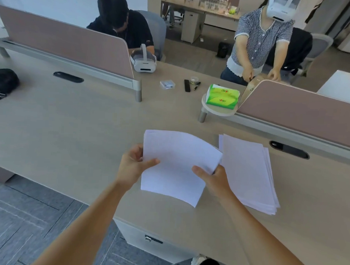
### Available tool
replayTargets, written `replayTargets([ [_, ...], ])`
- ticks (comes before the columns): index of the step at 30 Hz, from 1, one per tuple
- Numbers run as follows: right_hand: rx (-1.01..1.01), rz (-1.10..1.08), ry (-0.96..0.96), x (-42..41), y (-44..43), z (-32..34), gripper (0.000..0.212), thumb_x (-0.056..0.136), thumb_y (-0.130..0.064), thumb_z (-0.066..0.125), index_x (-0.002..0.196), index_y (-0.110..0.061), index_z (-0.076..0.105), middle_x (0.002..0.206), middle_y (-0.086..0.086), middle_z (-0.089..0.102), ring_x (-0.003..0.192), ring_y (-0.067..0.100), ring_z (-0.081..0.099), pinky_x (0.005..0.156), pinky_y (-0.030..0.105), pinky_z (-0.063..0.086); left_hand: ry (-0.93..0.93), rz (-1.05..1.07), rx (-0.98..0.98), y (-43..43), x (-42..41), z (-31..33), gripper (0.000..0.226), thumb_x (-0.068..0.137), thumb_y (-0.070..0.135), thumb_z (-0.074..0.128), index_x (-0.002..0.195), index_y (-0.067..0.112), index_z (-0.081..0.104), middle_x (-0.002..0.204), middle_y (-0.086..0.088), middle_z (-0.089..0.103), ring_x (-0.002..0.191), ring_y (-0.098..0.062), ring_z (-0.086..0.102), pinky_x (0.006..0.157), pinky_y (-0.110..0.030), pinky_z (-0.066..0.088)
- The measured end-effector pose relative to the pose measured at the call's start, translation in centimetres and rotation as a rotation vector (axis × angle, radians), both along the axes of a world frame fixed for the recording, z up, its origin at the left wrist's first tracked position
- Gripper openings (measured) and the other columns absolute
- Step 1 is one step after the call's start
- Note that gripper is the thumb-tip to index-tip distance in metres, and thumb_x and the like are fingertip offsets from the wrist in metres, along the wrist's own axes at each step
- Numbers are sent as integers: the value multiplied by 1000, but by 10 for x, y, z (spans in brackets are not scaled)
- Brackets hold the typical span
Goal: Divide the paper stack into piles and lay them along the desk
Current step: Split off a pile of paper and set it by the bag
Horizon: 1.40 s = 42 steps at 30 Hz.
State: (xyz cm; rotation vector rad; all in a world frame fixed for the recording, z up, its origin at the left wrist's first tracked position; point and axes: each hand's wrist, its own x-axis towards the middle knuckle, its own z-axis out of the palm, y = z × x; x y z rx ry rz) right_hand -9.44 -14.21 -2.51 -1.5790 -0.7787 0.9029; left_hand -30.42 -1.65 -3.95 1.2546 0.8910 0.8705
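Head view. Both hands clasped on a white sheaf of paper over the near middle of the desk. Left hand pinching the sheaf's left edge, thumb on top and fingers curled beneath. Right hand gripping the right edge near the lower corner, thumb lying on the sheet. Sheaf bowed upward along its right side; long axis running from the near edge of the desk toward the far dividers, top edge pointing away. Cannot tell whether its underside touches the desk.

Just to the right, lying flat, the paper stack: long axis also near-to-far, near end swung a little rightward, sheets slightly fanned along the right edge. Overlapped at its left edge by the held sheaf.

Pale wood-grain desk top with two dark oval cable ports. Brownish divider panels on grey rails left and right, a gap between them. In that gap, a green tissue pack on a small round shelf. Farther back, a white headset. Black bag at far left. Grey carpet floor below. Beyond the desk, one seated person and one standing person.
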Motion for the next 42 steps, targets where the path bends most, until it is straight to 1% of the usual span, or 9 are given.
replayTargets([
  [6,60,-78,-38,-6,10,18,21,90,-26,70,78,-42,75,81,-14,75,82,10,71,80,35,56,32,47,-1,-2,14,24,39,58,35,87,85,11,73,93,-18,74,85,-33,73,73,-48,58],
  [11,40,-22,-21,2,7,21,12,86,-19,75,90,-30,76,86,-15,76,85,0,71,77,26,52,-11,53,25,-3,4,27,34,61,25,84,91,12,73,87,1,76,81,-12,72,67,-21,55],
  [14,12,30,8,8,5,23,24,79,-22,81,101,-30,76,100,-10,77,95,7,71,81,25,55,21,63,19,-4,6,27,34,65,17,86,95,14,71,92,7,74,80,-3,70,65,-13,51],
  [20,1,29,10,10,11,33,4,85,-22,75,89,-23,76,85,-8,78,79,4,71,67,18,53,17,72,-6,-5,27,41,24,66,22,81,80,8,68,67,4,70,62,-14,66,52,-23,48],
  [27,9,67,23,26,14,35,21,81,-21,80,101,-25,76,101,-5,77,97,10,71,85,27,55,25,81,-35,5,19,36,58,55,33,87,108,21,68,97,0,75,89,-15,72,74,-27,56],
  [30,11,87,26,32,15,33,21,81,-26,81,101,-30,76,104,-5,77,102,15,70,90,34,54,20,28,-59,4,19,30,39,68,18,84,104,12,72,99,-7,76,92,-24,73,77,-34,55],
  [34,69,99,29,30,15,37,40,83,-52,57,104,-23,75,107,2,75,101,18,70,85,34,53,16,6,-58,4,24,32,36,71,19,82,104,5,73,103,-13,75,97,-31,71,81,-39,56],
  [37,81,13,93,26,17,39,45,87,-40,41,97,-12,75,98,4,77,87,12,70,75,28,50,9,32,-68,5,25,32,38,68,19,82,102,5,73,102,-13,75,95,-31,72,78,-37,56],
  [42,89,-1,93,26,21,46,40,94,-33,41,87,-10,73,84,-1,76,77,8,68,68,22,50,8,39,-66,3,24,32,60,57,28,85,112,11,68,100,1,76,94,-21,72,77,-33,54],
])
